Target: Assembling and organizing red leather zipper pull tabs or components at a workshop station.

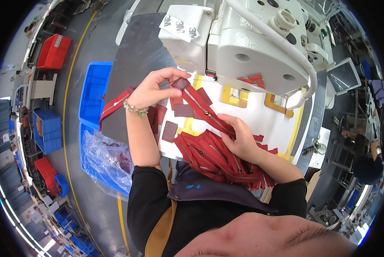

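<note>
A red zipper (196,100) with silver teeth is stretched slantwise between my two hands. My left hand (155,88) pinches its upper end, where a dark red patch (181,83) lies against the tape. Lower down, my right hand (242,138) grips the same zipper, its fingers closed around the tape. Several loose dark red patches (183,111) are scattered on the white work surface (226,118) under and beside the zipper. A heap of red zippers (213,156) lies close to my body, below the right hand. Another red zipper (115,106) hangs over the table edge beyond my left wrist.
A large white sewing machine (252,55) stands just beyond my hands. Yellow-edged frames (235,96) lie under its head. Blue bins (94,94) stand at the left, one with a clear plastic bag (104,160). A screen (347,76) is at the right.
</note>
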The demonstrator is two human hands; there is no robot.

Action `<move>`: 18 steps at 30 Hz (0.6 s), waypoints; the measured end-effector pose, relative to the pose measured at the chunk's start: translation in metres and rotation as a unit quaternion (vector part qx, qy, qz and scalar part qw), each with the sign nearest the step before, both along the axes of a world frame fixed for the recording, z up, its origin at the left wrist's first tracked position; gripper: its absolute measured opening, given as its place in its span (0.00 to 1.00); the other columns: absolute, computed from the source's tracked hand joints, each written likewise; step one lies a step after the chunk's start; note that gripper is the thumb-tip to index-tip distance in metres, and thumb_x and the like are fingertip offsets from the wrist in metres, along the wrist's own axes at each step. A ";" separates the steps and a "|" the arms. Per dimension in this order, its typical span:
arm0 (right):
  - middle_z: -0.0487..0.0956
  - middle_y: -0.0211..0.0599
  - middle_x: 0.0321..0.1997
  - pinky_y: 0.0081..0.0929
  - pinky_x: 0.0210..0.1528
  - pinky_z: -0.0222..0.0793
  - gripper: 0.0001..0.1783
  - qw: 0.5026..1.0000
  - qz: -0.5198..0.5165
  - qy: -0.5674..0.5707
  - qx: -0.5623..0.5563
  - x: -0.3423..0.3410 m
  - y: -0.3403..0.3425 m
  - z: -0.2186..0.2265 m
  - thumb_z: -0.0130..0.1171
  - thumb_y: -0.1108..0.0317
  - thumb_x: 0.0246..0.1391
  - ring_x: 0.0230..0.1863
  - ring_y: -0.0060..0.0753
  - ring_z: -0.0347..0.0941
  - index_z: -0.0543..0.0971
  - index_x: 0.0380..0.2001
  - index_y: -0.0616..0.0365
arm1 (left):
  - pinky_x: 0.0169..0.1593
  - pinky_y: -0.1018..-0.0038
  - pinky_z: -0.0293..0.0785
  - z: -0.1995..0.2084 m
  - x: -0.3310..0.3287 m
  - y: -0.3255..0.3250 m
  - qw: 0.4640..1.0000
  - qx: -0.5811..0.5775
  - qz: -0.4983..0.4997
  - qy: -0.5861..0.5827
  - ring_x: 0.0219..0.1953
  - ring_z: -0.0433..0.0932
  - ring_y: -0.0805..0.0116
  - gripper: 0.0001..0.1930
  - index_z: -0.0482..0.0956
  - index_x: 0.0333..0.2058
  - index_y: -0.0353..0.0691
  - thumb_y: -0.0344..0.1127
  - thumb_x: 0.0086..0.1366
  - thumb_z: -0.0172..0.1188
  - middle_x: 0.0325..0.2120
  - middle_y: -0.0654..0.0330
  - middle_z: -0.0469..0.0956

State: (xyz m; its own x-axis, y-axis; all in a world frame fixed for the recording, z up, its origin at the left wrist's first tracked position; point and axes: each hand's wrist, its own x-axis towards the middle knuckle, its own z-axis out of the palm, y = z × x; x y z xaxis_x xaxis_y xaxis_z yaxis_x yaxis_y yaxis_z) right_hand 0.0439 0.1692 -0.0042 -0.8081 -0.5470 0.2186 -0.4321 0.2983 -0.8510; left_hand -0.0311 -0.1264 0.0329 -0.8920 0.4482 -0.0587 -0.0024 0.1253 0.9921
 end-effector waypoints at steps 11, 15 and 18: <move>0.76 0.46 0.45 0.29 0.46 0.72 0.24 0.999 0.022 -0.005 -0.042 0.002 0.002 0.002 0.57 0.84 0.48 0.43 0.41 0.76 0.69 0.51 0.61 | 0.43 0.73 0.62 -0.005 -0.003 0.018 0.969 -0.132 0.060 0.199 0.30 0.67 0.71 0.15 0.80 0.34 0.42 0.25 0.43 0.60 0.26 0.67 0.72; 0.77 0.38 0.36 0.30 0.36 0.69 0.21 0.996 0.063 0.057 -0.033 -0.001 0.001 0.008 0.59 0.83 0.44 0.33 0.39 0.73 0.78 0.44 0.55 | 0.49 0.71 0.57 -0.008 -0.001 0.026 0.924 -0.208 0.099 0.305 0.31 0.68 0.66 0.11 0.75 0.29 0.43 0.28 0.42 0.61 0.24 0.68 0.71; 0.77 0.36 0.35 0.27 0.33 0.68 0.20 0.989 0.096 0.107 -0.022 -0.003 0.002 0.014 0.59 0.83 0.42 0.31 0.36 0.72 0.81 0.41 0.53 | 0.50 0.70 0.57 -0.005 0.000 0.033 0.911 -0.210 0.119 0.335 0.31 0.68 0.63 0.11 0.73 0.29 0.42 0.30 0.44 0.62 0.24 0.66 0.71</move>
State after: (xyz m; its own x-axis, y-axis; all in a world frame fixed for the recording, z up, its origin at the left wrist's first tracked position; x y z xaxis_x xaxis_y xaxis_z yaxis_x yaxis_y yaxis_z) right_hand 0.0412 0.1715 0.0102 -0.6234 -0.6713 0.4009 -0.6487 0.1578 -0.7445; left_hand -0.0307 -0.0937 0.0279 -0.8597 0.3015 0.4124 0.5093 0.5695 0.6452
